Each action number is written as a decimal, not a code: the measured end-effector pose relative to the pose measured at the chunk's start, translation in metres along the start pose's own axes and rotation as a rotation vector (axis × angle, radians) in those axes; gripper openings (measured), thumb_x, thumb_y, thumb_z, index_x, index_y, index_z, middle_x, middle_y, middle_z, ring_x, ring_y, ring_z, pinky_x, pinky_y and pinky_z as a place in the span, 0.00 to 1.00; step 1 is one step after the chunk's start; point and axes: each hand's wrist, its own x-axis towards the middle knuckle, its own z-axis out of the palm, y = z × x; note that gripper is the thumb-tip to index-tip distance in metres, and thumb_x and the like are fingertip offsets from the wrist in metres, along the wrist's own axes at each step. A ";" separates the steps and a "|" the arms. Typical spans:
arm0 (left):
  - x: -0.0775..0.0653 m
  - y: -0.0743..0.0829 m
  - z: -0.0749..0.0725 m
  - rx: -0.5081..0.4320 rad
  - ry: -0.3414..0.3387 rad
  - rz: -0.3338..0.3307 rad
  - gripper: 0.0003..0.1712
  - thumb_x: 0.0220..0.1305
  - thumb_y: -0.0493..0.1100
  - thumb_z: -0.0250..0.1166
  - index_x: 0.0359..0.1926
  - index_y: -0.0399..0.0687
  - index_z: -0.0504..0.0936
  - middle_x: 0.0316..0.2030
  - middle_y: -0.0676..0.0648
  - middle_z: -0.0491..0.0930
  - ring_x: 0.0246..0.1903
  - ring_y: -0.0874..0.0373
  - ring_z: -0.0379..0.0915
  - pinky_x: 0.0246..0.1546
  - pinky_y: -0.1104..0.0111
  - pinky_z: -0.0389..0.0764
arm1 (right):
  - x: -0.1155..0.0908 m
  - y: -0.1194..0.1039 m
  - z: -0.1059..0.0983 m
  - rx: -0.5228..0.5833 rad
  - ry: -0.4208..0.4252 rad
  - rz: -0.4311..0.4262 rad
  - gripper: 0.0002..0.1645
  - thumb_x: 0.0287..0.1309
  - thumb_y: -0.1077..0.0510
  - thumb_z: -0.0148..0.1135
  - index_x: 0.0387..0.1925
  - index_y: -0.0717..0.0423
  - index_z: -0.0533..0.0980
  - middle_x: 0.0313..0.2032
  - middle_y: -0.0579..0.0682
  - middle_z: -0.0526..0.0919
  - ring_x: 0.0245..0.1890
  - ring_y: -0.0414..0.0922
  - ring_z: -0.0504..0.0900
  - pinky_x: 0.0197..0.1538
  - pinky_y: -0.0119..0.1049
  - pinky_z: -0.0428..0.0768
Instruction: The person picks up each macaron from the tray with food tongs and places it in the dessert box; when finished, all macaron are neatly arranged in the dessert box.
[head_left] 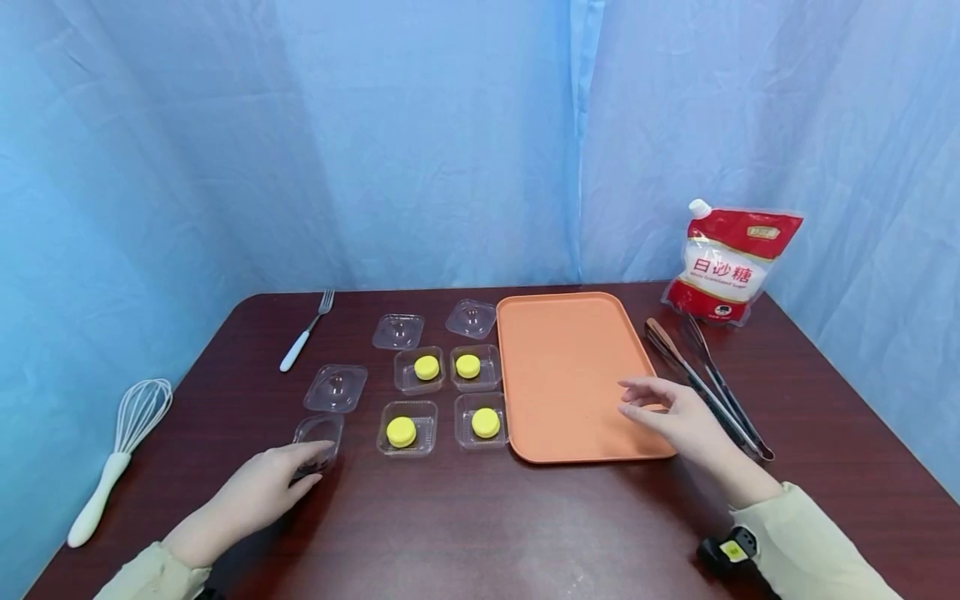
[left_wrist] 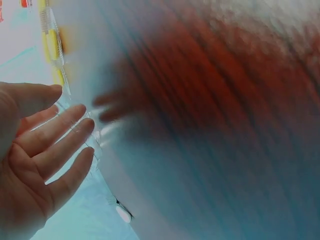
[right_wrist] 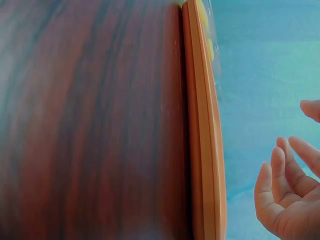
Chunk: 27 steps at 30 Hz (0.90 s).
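My left hand (head_left: 258,492) reaches over the left front of the table, its fingertips at a clear plastic lid (head_left: 318,429). In the left wrist view its fingers (left_wrist: 60,130) are spread and loosely bent; whether they touch the lid is unclear. Above the right part of an orange tray (head_left: 573,375) hovers my right hand (head_left: 678,421), with relaxed fingers and nothing held. Between the hands stand several clear square boxes (head_left: 384,442), each with a round yellow piece (head_left: 401,432) inside. Another clear lid (head_left: 336,388) lies just behind the one at my left hand.
Two more lids, one of them a domed lid (head_left: 398,332), lie behind the boxes. A fork (head_left: 306,333) and a whisk (head_left: 123,450) are at the left. On the right are tongs (head_left: 712,392) and a sugar bag (head_left: 723,267). Blue curtains (head_left: 450,142) surround the table (head_left: 450,533).
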 end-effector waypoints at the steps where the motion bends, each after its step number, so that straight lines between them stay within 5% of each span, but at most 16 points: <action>1: 0.000 0.000 0.000 -0.008 0.004 -0.007 0.21 0.53 0.35 0.69 0.50 0.40 0.80 0.41 0.45 0.84 0.38 0.54 0.82 0.38 0.59 0.82 | 0.000 0.000 0.002 -0.001 -0.001 -0.006 0.26 0.59 0.53 0.63 0.57 0.62 0.74 0.43 0.56 0.83 0.38 0.32 0.77 0.43 0.26 0.77; 8: 0.002 -0.002 -0.005 -0.021 0.038 -0.055 0.19 0.55 0.35 0.68 0.50 0.41 0.81 0.33 0.48 0.85 0.30 0.59 0.81 0.28 0.66 0.80 | 0.001 0.000 0.010 0.013 -0.007 -0.039 0.22 0.59 0.57 0.63 0.53 0.63 0.76 0.39 0.55 0.84 0.37 0.32 0.78 0.44 0.27 0.76; 27: -0.001 -0.005 -0.045 -0.019 0.257 -0.021 0.22 0.52 0.33 0.69 0.51 0.39 0.80 0.31 0.46 0.85 0.26 0.60 0.78 0.22 0.71 0.74 | 0.005 -0.006 0.024 0.088 -0.067 -0.050 0.22 0.59 0.56 0.63 0.52 0.64 0.76 0.39 0.53 0.85 0.38 0.34 0.78 0.44 0.29 0.77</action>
